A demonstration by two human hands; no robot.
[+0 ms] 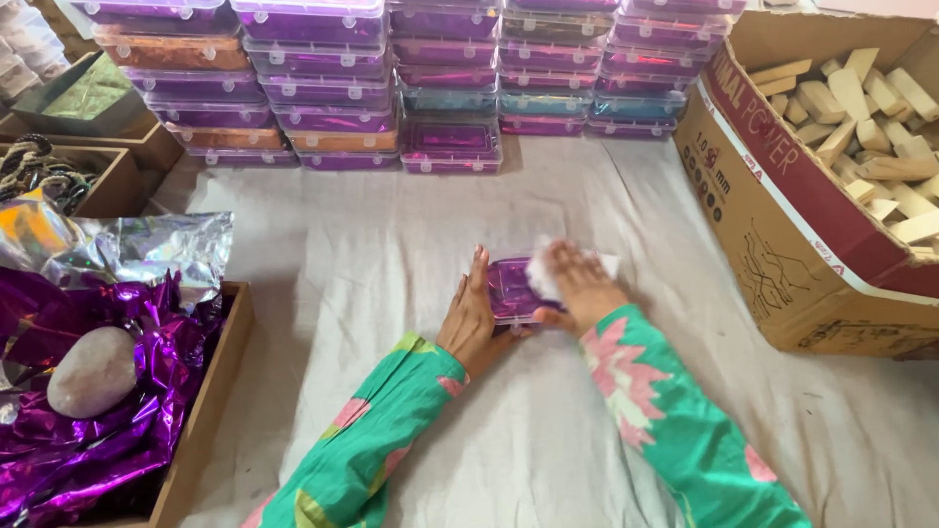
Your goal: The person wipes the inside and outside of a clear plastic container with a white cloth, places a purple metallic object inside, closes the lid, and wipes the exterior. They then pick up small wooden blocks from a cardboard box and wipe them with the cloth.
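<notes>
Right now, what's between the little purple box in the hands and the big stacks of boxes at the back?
Only bare, wrinkled white cloth, seen in the head view, lies between the small purple plastic box and the stacked clear-lidded purple plastic boxes.

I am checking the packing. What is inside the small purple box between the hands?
The small purple box shows only purple foil lining. The right hand presses a white pad there, covering the rest.

Soft, even daylight filled the frame, casting faint shadows. Glare flashed off the crinkled foil (147,249) at the left. The right hand (580,284) was slightly motion-blurred, and the edges bowed mildly.
</notes>
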